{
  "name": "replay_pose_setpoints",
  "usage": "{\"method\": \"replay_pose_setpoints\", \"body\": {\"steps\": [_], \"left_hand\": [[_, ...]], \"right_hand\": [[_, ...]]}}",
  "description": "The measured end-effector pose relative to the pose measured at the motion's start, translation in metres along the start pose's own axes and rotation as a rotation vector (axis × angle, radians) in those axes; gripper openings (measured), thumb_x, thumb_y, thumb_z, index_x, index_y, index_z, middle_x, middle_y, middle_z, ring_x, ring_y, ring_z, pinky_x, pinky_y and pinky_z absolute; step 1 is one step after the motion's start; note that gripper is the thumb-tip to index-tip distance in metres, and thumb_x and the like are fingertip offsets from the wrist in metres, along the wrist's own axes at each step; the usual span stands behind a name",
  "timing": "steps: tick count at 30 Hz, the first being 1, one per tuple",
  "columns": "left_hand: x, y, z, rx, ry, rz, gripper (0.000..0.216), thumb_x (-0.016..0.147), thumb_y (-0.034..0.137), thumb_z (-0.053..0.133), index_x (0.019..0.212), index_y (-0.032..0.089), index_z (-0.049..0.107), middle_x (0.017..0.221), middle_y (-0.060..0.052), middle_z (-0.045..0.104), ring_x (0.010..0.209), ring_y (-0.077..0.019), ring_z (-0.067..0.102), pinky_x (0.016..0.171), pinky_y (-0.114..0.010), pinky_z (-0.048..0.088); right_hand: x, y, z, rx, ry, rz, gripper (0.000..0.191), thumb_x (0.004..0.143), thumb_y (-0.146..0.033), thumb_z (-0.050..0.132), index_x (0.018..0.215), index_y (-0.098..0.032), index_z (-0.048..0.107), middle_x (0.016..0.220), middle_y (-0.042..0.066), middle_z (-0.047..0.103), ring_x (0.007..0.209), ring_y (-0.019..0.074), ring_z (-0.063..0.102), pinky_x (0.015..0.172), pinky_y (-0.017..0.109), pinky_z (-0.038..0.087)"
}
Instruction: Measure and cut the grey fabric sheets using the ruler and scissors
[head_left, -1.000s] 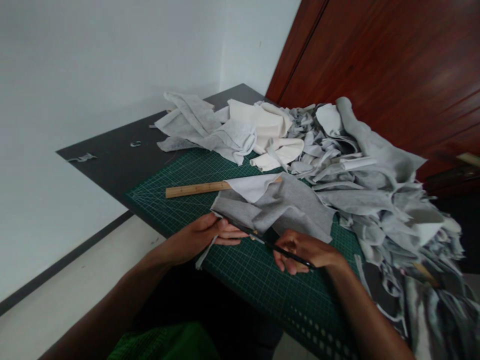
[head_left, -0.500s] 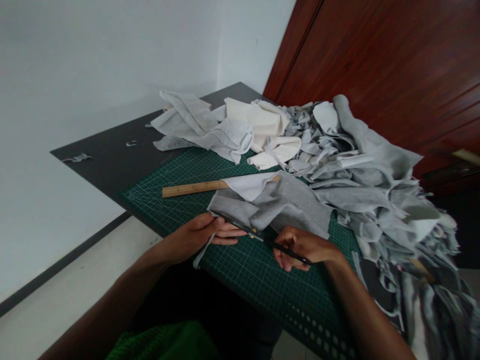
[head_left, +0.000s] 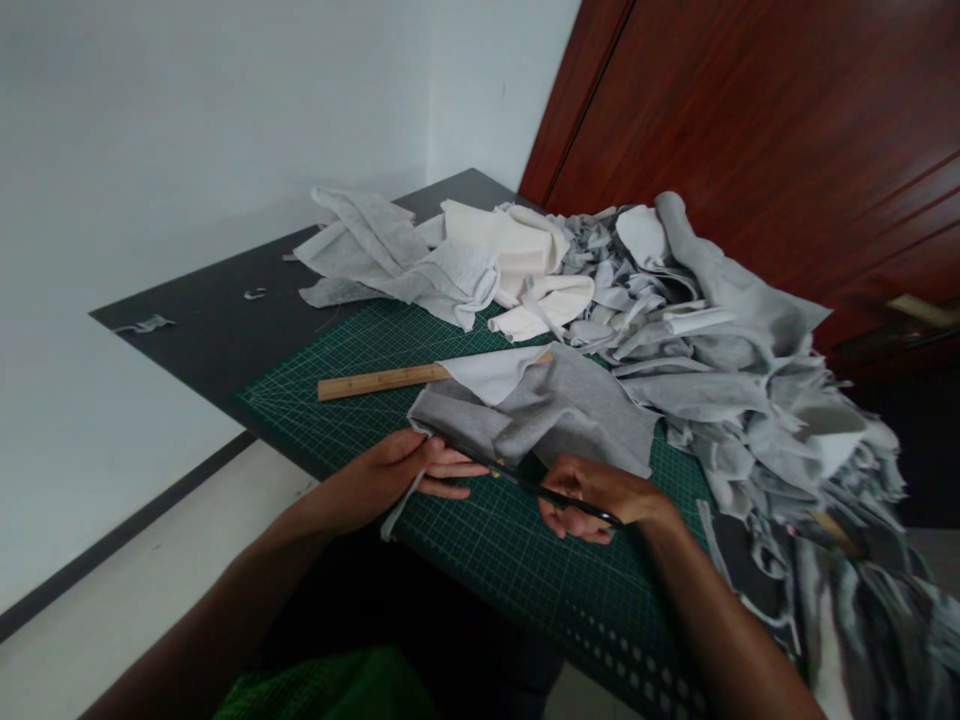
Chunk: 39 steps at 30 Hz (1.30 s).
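Observation:
My right hand (head_left: 589,497) is closed round the handles of a pair of black scissors (head_left: 517,478), whose blades point left along the near edge of a grey cloth (head_left: 577,405). My left hand (head_left: 409,468) pinches the left corner of that cloth between thumb and fingers, close to the blade tips. From it a narrow grey strip (head_left: 397,508) hangs down over the mat's near edge. A wooden ruler (head_left: 367,383) lies behind, its right part covered by a folded white piece of the cloth. Beneath everything is a green cutting mat (head_left: 510,555).
A large heap of grey fabric scraps (head_left: 720,350) covers the right side of the table. Cream fabric (head_left: 517,255) and pale grey pieces (head_left: 375,255) lie at the back. Small scraps (head_left: 146,324) rest on the dark tabletop (head_left: 217,290). A wooden door (head_left: 787,130) stands behind.
The whole view has shifted slightly. The scissor blades look closer together now; both hands keep their places on the cloth and the scissors.

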<state>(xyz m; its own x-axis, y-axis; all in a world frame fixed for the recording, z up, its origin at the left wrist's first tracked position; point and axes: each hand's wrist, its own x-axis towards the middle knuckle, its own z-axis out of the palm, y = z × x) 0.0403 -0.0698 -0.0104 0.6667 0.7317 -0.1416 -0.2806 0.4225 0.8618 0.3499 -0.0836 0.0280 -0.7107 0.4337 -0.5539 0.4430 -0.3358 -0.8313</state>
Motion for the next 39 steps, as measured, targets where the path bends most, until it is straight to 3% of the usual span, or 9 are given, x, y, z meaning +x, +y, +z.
{"method": "replay_pose_setpoints", "body": {"steps": [5,10,16,23,29,32,34,37,39], "left_hand": [[0.002,0.000,-0.001,-0.014,-0.061,0.010,0.036,0.103,0.048,0.065,0.107,0.012,0.070,0.134,-0.023,0.073,0.127,-0.0407,0.069,0.106,-0.061,0.059],[0.000,0.000,-0.002,-0.024,-0.037,0.004,0.035,0.102,0.046,0.068,0.093,0.013,0.066,0.130,-0.023,0.074,0.124,-0.0395,0.071,0.108,-0.063,0.056],[-0.001,0.001,-0.002,-0.012,-0.030,-0.013,0.038,0.100,0.050,0.071,0.095,0.013,0.064,0.130,-0.023,0.075,0.124,-0.0398,0.071,0.109,-0.065,0.055],[0.002,-0.009,-0.007,0.030,0.024,0.020,0.043,0.098,0.056,0.071,0.101,0.013,0.066,0.132,-0.023,0.074,0.131,-0.0423,0.066,0.114,-0.065,0.052],[0.001,-0.003,-0.004,0.037,-0.005,-0.003,0.052,0.099,0.062,0.066,0.122,0.015,0.065,0.140,-0.021,0.070,0.139,-0.0388,0.061,0.116,-0.061,0.051],[0.001,0.002,-0.003,0.167,-0.006,-0.033,0.055,0.100,0.066,0.062,0.118,0.014,0.071,0.136,-0.019,0.072,0.134,-0.0372,0.066,0.114,-0.054,0.054],[0.002,0.008,-0.001,0.301,0.027,-0.046,0.057,0.100,0.068,0.059,0.117,0.015,0.073,0.130,-0.017,0.075,0.114,-0.0334,0.076,0.105,-0.049,0.060],[-0.003,0.030,0.005,0.586,-0.002,-0.043,0.057,0.105,0.065,0.049,0.110,0.015,0.076,0.107,-0.012,0.081,0.065,-0.0176,0.074,0.074,-0.034,0.064],[-0.016,0.052,0.009,0.700,-0.146,-0.019,0.056,0.108,0.061,0.042,0.105,0.017,0.077,0.078,-0.005,0.077,0.050,-0.0124,0.060,0.056,-0.025,0.055]], "right_hand": [[0.006,-0.010,0.001,-0.063,0.002,0.001,0.027,0.083,-0.041,0.072,0.079,-0.016,0.062,0.051,-0.005,0.051,0.039,0.0077,0.045,0.036,0.018,0.033],[0.018,-0.018,0.003,-0.149,-0.016,-0.025,0.040,0.086,-0.054,0.072,0.084,-0.015,0.063,0.056,-0.002,0.050,0.045,0.0103,0.047,0.042,0.022,0.036],[0.026,-0.020,0.009,-0.011,-0.034,-0.071,0.061,0.079,-0.074,0.077,0.077,-0.016,0.060,0.059,-0.001,0.052,0.046,0.0077,0.042,0.041,0.022,0.038],[0.035,-0.013,0.015,0.140,-0.033,-0.121,0.051,0.083,-0.063,0.081,0.075,-0.017,0.061,0.046,-0.010,0.041,0.035,0.0063,0.038,0.035,0.020,0.040],[0.031,-0.011,0.014,0.198,0.048,-0.326,0.049,0.087,-0.063,0.077,0.077,-0.016,0.064,0.046,-0.010,0.044,0.033,0.0072,0.043,0.032,0.017,0.036],[0.019,-0.018,0.014,0.251,0.150,-0.446,0.060,0.080,-0.075,0.077,0.075,-0.016,0.063,0.044,-0.010,0.044,0.030,0.0078,0.040,0.030,0.020,0.034],[0.005,-0.026,0.016,0.230,0.289,-0.486,0.062,0.077,-0.077,0.078,0.073,-0.017,0.063,0.043,-0.009,0.043,0.029,0.0075,0.036,0.030,0.021,0.033],[-0.027,-0.037,0.018,-0.023,0.702,-0.393,0.052,0.082,-0.066,0.080,0.077,-0.015,0.069,0.044,-0.007,0.049,0.034,0.0075,0.038,0.036,0.020,0.029],[-0.050,-0.035,0.017,-0.262,1.024,-0.301,0.041,0.081,-0.054,0.086,0.077,-0.015,0.074,0.049,-0.004,0.056,0.041,0.0090,0.045,0.041,0.020,0.031]]}}
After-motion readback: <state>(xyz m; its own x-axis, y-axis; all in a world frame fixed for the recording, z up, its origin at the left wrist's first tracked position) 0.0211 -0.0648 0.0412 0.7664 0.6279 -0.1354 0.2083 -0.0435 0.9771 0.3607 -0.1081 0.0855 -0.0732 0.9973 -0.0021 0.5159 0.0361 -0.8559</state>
